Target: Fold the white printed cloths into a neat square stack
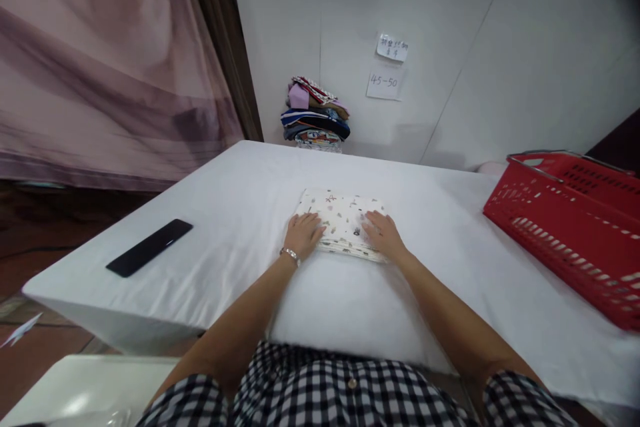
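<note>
A folded white cloth (340,219) with small printed motifs lies flat in front of me, its layered folds showing along the near edge. My left hand (303,235) rests on its left side, fingers spread and pointing inward. On the right side of the cloth lies my right hand (384,235), its fingers also stretched out over the fabric. Neither hand grips the cloth; both press or rest on top. A bracelet circles my left wrist.
The white-covered table (240,207) carries a black phone-like slab (150,248) at left and a red plastic basket (565,227) at right. Beyond its far edge stands a stack of folded clothes (317,113) against the wall. Handwritten papers (384,82) hang above. A pink curtain (110,67) drapes left.
</note>
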`<action>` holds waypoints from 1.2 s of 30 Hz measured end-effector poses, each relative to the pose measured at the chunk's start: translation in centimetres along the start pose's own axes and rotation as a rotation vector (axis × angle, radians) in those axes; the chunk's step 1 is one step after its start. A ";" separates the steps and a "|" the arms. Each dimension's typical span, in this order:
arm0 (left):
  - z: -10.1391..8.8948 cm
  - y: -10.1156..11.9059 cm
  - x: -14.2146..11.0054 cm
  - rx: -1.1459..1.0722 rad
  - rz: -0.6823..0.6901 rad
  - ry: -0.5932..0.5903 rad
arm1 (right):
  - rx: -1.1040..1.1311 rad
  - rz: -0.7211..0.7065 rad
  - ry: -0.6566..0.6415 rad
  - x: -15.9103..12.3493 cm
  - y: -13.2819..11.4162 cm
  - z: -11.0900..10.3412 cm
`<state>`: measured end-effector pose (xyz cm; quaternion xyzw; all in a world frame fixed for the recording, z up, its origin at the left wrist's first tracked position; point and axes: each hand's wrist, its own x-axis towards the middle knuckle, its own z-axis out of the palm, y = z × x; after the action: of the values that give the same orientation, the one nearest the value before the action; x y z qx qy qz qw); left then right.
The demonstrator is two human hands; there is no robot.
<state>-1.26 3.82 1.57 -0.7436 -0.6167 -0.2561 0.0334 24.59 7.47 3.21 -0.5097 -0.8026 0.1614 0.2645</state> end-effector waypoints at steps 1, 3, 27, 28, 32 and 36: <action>-0.2 0.1 -0.3 -0.021 0.007 0.036 | 0.032 -0.069 0.003 -0.7 -0.1 -0.1; -0.5 0.5 -1.0 -0.056 0.040 0.091 | 0.061 -0.207 -0.014 -2.1 -0.1 -0.1; -0.3 4.3 -0.6 -0.143 0.167 -0.112 | -0.027 -0.182 -0.028 -4.0 -1.1 0.1; -0.3 4.3 -0.5 -0.150 0.159 -0.123 | -0.038 -0.195 -0.033 -4.0 -1.1 0.1; -0.4 4.3 0.2 -0.184 0.092 -0.165 | -0.108 -0.231 -0.037 -3.7 -1.2 0.2; -0.6 4.6 0.6 -0.254 0.007 -0.167 | -0.147 -0.202 -0.005 -3.7 -1.6 0.1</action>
<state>2.92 3.06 3.60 -0.7626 -0.5775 -0.2691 -0.1117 24.62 3.45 3.04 -0.4437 -0.8603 0.0760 0.2394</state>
